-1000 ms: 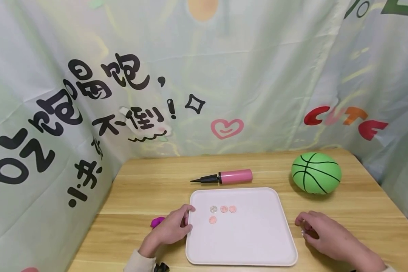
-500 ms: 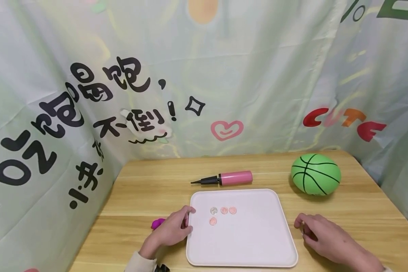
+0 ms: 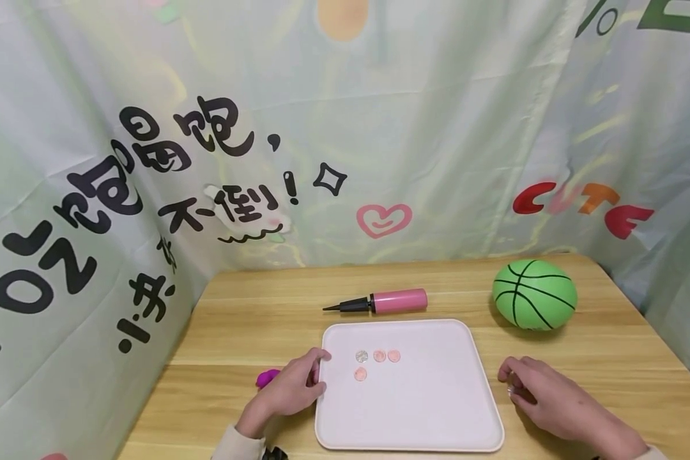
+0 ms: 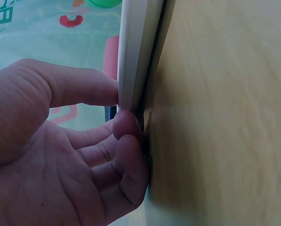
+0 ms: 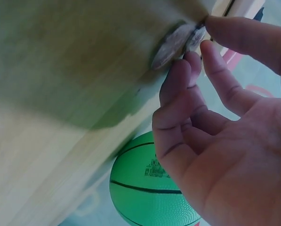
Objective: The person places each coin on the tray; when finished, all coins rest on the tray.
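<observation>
My left hand (image 3: 290,386) grips the left rim of a pale rectangular tray (image 3: 425,409), thumb over the edge and fingers curled against its side in the left wrist view. Towards the tray's far left lie a silvery coin (image 3: 361,356) and several pinkish coins (image 3: 393,356). Right of the tray, my right hand (image 3: 552,399) is low over the table. In the right wrist view its thumb and fingertips pinch a silvery coin (image 5: 196,38). Close beside that, another coin (image 5: 170,47) lies flat against the wood.
Behind the tray lies a pink hand pump (image 3: 399,301) with a black nozzle. A green ball (image 3: 535,294) with black lines sits at the back right. Something purple (image 3: 267,377) shows partly behind the left hand. Printed cloth (image 3: 437,128) hangs around the wooden table (image 3: 253,287).
The right hand's fingers shift slightly at the same spot by the tray. The left hand, tray and the coins on it stay put; the head view tilts a little.
</observation>
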Demonstrator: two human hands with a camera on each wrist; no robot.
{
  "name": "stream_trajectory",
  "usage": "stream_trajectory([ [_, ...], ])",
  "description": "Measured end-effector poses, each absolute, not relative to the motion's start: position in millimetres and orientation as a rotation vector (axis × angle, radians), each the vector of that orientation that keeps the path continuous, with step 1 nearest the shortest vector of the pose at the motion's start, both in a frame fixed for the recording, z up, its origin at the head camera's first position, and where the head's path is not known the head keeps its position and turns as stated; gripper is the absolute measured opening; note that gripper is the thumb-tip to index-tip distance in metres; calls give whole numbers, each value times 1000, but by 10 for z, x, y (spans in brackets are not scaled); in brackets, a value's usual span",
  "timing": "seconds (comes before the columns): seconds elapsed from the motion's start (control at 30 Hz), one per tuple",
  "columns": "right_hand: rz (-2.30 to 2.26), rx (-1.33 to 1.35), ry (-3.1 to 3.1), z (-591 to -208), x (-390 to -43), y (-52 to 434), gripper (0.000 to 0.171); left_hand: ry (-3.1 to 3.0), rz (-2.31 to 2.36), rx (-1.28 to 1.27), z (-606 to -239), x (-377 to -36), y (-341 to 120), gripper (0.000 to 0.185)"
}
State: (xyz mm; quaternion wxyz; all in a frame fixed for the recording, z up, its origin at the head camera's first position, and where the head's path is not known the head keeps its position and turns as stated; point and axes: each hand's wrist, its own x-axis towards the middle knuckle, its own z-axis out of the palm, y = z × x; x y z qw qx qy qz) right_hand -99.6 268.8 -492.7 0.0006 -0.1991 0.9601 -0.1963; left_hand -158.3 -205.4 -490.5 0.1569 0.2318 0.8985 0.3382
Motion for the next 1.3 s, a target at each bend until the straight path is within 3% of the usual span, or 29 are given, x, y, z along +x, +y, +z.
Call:
stream_trajectory([
  [0.23, -637, -742, 3117, -4993, -948, 2645, 36, 2583, 959, 678, -4906, -1589, -2061, 45],
  [1.0, -754, -618, 2815, -4899, -1050, 2681, 25, 2569, 972, 651, -4883, -1580, -2065, 46],
  [1.3, -887, -647, 2805, -4883, -1051, 2689, 29, 2568, 989, 662, -4885, -1571, -2061, 45],
])
